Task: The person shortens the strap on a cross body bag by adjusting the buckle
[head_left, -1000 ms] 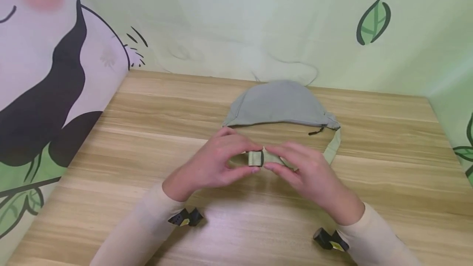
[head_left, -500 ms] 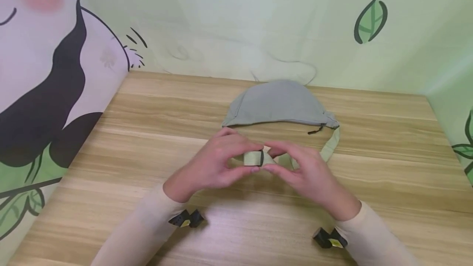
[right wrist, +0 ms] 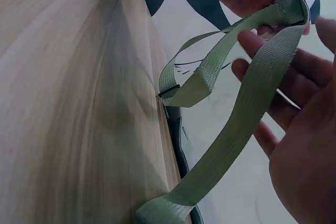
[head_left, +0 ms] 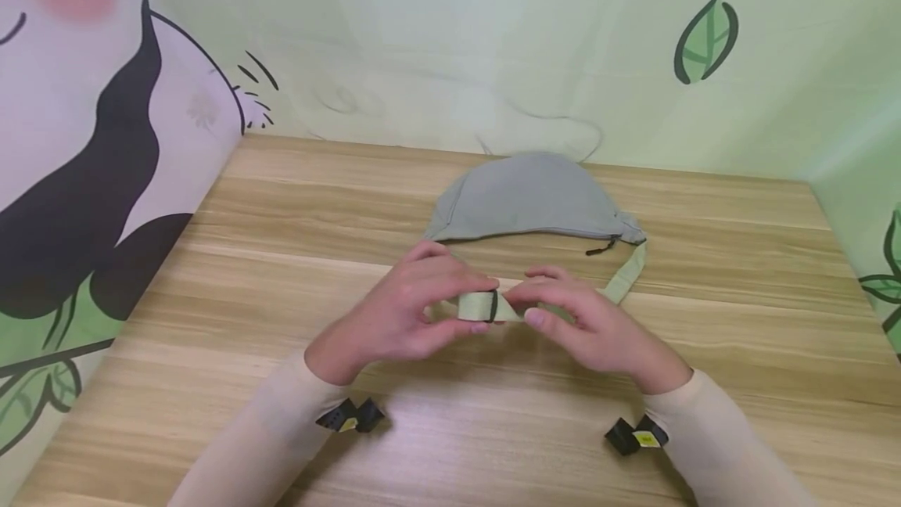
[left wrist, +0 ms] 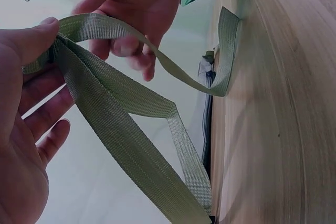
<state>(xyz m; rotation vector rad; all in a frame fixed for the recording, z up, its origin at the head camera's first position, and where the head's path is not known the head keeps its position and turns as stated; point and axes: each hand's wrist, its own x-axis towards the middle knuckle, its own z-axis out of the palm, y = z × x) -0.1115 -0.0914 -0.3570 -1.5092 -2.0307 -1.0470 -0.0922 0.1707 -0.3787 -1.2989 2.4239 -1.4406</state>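
Note:
A grey waist bag (head_left: 528, 198) lies at the back of the table, its light green webbing strap (head_left: 626, 276) running forward. Between thumb and fingertips, my left hand (head_left: 397, 311) pinches a black strap slider (head_left: 493, 306), with a strap loop (head_left: 475, 306) standing out on its left side. My right hand (head_left: 591, 319) is just to the right, its thumb apart from its fingers. In the right wrist view, the strap (right wrist: 247, 93) passes in front of the right fingers (right wrist: 307, 69) without the thumb closing on it. Folded strap (left wrist: 126, 135) hangs below the left hand.
The wooden table (head_left: 479, 429) meets a pale green wall (head_left: 436, 37) just behind the bag. A panda-printed panel (head_left: 127, 139) borders the left side. A black zipper pull (head_left: 598, 249) hangs at the bag's right front.
My right hand has let go near the slider and moved slightly right, its thumb and fingers now apart. The strap loop left of the slider has grown longer. The left hand keeps its pinch.

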